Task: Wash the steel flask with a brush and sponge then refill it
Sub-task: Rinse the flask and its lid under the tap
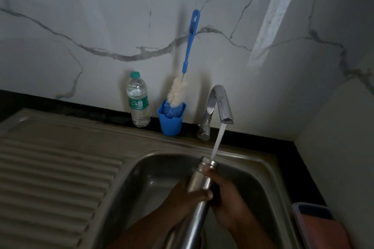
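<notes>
A: We're over the sink (261,170) now, and the steel flask (199,184) is tilted, its open mouth up under the tap (219,105), over the basin.

B: We can see water running from the spout, a white stream landing right at the flask's mouth.

A: Both hands are on it. Our left hand (182,200) wraps the body from the left side, the thumb laid across the metal.

B: And our right hand (226,198) grips from the right, a fingertip up near the neck, just under the rim. Fingers curled round the flask on both sides.

A: Behind the sink, on the dark surface (273,145), we've got the brush (187,62) standing upright in a blue cup (171,122), its blue handle leaning against the marble wall (81,26).

B: Just left of that cup there's a clear plastic water bottle (138,101) with a green cap, upright, close to the cup; we can't tell whether they touch.

A: The ribbed draining board (50,172) stretches out to our left.

B: And at the lower right edge we catch a blue-rimmed container (309,214) with something reddish in it; we can't tell what.
</notes>
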Demonstrator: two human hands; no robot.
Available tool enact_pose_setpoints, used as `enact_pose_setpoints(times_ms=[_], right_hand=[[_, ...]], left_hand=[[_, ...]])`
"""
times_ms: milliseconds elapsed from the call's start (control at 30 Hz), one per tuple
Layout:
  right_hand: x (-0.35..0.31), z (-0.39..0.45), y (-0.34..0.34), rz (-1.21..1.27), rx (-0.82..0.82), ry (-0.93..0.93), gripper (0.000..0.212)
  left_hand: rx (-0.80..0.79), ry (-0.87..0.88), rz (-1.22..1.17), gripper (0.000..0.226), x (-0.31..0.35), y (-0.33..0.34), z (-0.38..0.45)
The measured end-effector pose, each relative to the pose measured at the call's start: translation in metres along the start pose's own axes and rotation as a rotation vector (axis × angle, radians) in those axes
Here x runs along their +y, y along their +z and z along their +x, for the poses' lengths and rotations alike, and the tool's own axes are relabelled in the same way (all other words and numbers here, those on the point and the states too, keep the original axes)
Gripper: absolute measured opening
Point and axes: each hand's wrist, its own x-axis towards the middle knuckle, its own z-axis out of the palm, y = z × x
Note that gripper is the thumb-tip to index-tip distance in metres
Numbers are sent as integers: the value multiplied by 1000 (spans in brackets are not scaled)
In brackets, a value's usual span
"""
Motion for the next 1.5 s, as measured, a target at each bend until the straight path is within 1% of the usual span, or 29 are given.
enact_pose_setpoints(times_ms=[100,133,200,267,300,367,400,433,467,533,600,633,700,733,767,800,867,933,967,1033,1100,1167,1200,1267,1333,1400,1433,1467,1500], right_hand=[[-1,0,-11,92,-29,57,45],[-2,-2,-12,102,-34,69,44],[-5,-5,-11,88,-34,61,36],[-7,-5,-9,56,-27,20,33],[-6,-3,-8,25,7,-16,32],[-6,-2,-6,-113,123,-84,24],[-5,0,-4,-171,189,-105,20],[-3,2,-3,-212,231,-122,18],[-1,5,-2,-253,253,-145,18],[3,12,-4,-325,246,-191,22],[1,17,-8,-357,174,-191,27],[-1,18,-11,-342,114,-175,33],[-2,20,-18,-258,18,-111,48],[-1,21,-21,-199,-2,-77,51],[0,20,-22,-134,-14,-48,50],[2,21,-21,-64,-12,-29,47],[6,22,-17,-40,67,-51,39],[8,22,-11,-215,194,-157,25],[8,22,-9,-283,210,-208,19],[6,20,-9,-325,173,-245,14],[1,20,-15,-234,110,-198,16],[-4,21,-22,-60,32,-139,23],[-6,20,-25,-18,20,-115,25],[-4,20,-26,7,37,-91,26],[1,20,-24,-31,56,-81,28],[6,21,-19,-116,88,-101,30],[7,19,-15,-167,102,-119,32],[5,17,-11,-211,105,-136,33],[4,16,-8,-244,119,-138,33]], left_hand=[[-222,-200,-269,44,7,-4,-5],[-248,-260,-316,48,5,-6,-7],[-224,-284,-384,67,0,-4,-10],[-160,-207,-353,92,-5,5,-8],[-127,-141,-293,96,-8,9,-6],[-69,-17,-125,84,-18,17,-1],[-68,36,-73,87,-25,20,1],[-42,55,-56,97,-33,21,3],[-7,57,-59,106,-39,22,4],[31,57,-86,113,-41,21,6],[-2,-12,-155,110,-33,16,6],[-29,-48,-209,102,-27,11,5],[-154,-163,-306,73,-13,2,3],[-237,-216,-331,57,-10,-1,-1],[-273,-262,-333,47,-7,0,-6],[-259,-278,-332,45,-7,3,-7],[-120,-153,-204,59,-13,13,-5],[-19,-59,-80,70,-21,21,-4],[4,-47,-46,72,-21,23,-4],[13,-35,-15,73,-17,20,-4],[-22,-85,-109,66,-12,12,-4],[-115,-265,-298,53,-1,5,-8],[-168,-354,-353,47,-2,2,-8],[-193,-418,-386,43,-7,-3,-9],[-107,-398,-346,51,-10,2,-7],[19,-296,-281,79,-13,10,-4],[46,-252,-244,91,-14,12,-2],[52,-206,-197,96,-18,13,-2],[60,-176,-174,93,-20,14,-1]])
